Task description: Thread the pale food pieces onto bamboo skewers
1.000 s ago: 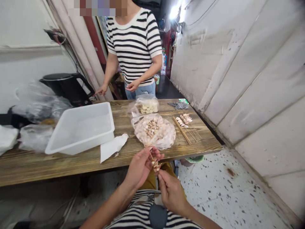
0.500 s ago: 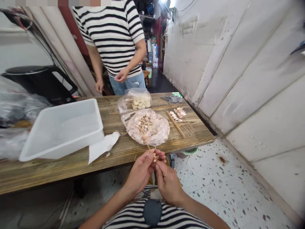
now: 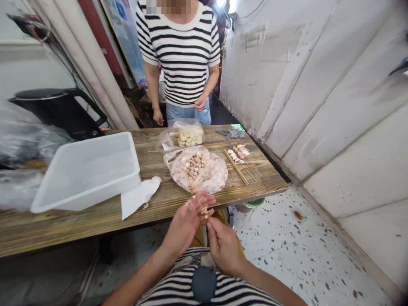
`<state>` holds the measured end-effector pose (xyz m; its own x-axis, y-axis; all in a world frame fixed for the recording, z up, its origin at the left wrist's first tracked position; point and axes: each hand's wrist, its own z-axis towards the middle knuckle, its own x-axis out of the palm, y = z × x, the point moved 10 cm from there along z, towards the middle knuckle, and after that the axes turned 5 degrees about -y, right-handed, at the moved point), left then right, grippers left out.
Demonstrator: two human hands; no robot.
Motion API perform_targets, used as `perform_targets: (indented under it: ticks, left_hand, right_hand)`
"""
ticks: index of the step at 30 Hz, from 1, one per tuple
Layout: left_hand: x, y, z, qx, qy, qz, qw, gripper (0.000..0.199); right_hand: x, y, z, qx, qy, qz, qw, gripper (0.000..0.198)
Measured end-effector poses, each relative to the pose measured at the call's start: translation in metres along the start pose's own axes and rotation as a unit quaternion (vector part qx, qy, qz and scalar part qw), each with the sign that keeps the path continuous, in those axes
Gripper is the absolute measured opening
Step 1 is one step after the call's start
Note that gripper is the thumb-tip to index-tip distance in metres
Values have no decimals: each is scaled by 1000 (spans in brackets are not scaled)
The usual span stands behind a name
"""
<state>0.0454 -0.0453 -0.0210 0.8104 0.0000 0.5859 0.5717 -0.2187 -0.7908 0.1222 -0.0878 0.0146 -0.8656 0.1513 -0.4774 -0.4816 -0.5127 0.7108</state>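
Note:
A thin skewer with garlic cloves (image 3: 204, 209) on it is held in front of me, just off the table's near edge. My right hand (image 3: 225, 243) pinches its lower end between thumb and fingertips. Fingers stretched out and apart, my left hand (image 3: 185, 221) is behind and beside the skewer; whether it touches the cloves I cannot tell. Just beyond lies a plastic bag of garlic cloves (image 3: 196, 168), its top spread open. To its right, several finished garlic skewers (image 3: 237, 154) lie beside a bundle of bare wooden skewers (image 3: 236, 168).
A white plastic tub (image 3: 86, 170) stands on the wooden table (image 3: 153, 159), with a white paper (image 3: 140, 196) by it. Behind the garlic lies a bag of pale sliced food (image 3: 188, 134). A black kettle (image 3: 57, 110) stands left. Someone in a striped shirt (image 3: 185, 55) stands opposite.
My left hand's fingers have loosened from around the skewer and spread out. My right hand keeps its pinch. The person opposite has shifted to the right.

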Motion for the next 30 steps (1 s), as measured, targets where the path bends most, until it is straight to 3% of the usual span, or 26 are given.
perform_targets:
  ticks: [3,6,9,16,22,26,30]
  left_hand:
    - [6,17,-7,-40,3,39,998,38]
    - [6,20,-11,-28,-16,38,999,31]
    - [4,19,-12,-30,-23,13,999,29]
    - [6,29,-13,-106,-10,-80,991,25]
    - [-9,14,-6,-84,-43,-77,993,22]
    - [-8,2,-7,-75,-16,-49,996,34]
    - [0,19,-15,-114,5,7,993,40]
  right_hand:
    - [-5,-1,4,11,-11,9,1000,23]
    - [-5,3,6,4,-5,12,1000,24]
    - [-4,5,6,3,7,8,1000,24]
    - [-5,7,6,0,5,-13,1000,25]
    - [1,8,-1,-19,10,-12,1000,25]
    - [1,8,-3,-19,10,-16,1000,26]
    - [-3,9,2,-8,-1,-6,1000,25]
